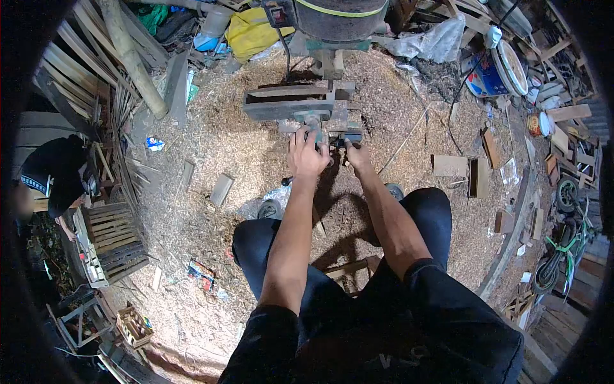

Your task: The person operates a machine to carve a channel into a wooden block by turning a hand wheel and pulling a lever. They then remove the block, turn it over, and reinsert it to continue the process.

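Note:
In front of my knees stands a machine with a round dark housing and a metal work-holder below it. A long grey wooden piece with a slot along it lies crosswise at the work-holder. My left hand is closed over the grey-green metal clamp part just in front of this piece. Close beside it on the right, my right hand is closed round a dark block-like part of the machine. The undersides of both grips are hidden. A black-ended lever sticks out left of my left wrist.
Wood shavings cover the floor. Offcuts lie left and right. A cable runs down at the right. A wooden crate and a crouching person are at the left; a small motorbike stands at the right.

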The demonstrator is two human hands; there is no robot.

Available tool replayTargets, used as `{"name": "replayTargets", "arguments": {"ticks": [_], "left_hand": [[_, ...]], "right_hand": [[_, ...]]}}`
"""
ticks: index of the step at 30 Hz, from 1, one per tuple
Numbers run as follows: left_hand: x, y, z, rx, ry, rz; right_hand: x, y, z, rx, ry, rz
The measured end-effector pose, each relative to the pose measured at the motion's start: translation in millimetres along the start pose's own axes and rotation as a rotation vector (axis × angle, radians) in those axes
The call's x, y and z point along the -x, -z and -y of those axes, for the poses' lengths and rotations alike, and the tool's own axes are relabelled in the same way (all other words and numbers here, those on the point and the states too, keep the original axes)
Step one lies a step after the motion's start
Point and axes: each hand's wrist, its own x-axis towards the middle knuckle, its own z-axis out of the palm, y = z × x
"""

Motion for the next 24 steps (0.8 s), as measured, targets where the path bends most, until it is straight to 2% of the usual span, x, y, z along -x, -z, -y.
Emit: {"name": "replayTargets", "arguments": {"ticks": [1,4,7,8,11,14,17,20,23,24], "left_hand": [[0,1,0,0.010,0.002,0.003],[-1,0,1,0.013,-0.014,-0.024],[-2,0,1,0.012,-0.027,-0.047],[-1,1,-1,0.015,-0.026,-0.050],[-1,3,-2,0.027,-0.035,-0.057],[-1,2,-1,0.044,-0.055,-0.076],[-1,1,0,0.023,-0.055,-0.077],[-1,1,-1,0.045,-0.048,-0.106],[0,-1,-1,0.067,-0.021,-0.104],[0,-2,-1,0.064,-0.036,-0.111]], "right_hand": [[3,0,3,-0.045,-0.027,-0.027],[-34,-9,-51,-0.144,-0.138,-0.184],[-3,-5,-15,-0.252,-0.004,-0.095],[-11,-12,-18,0.086,0.101,-0.151],[-34,-29,-33,-0.141,-0.131,-0.031],[-13,-12,-18,-0.171,-0.025,0.005],[-18,-6,-12,-0.160,-0.015,0.105],[4,5,16,0.168,0.079,0.038],[18,10,28,0.121,0.173,0.051],[16,7,25,0.014,0.149,0.082]]}}
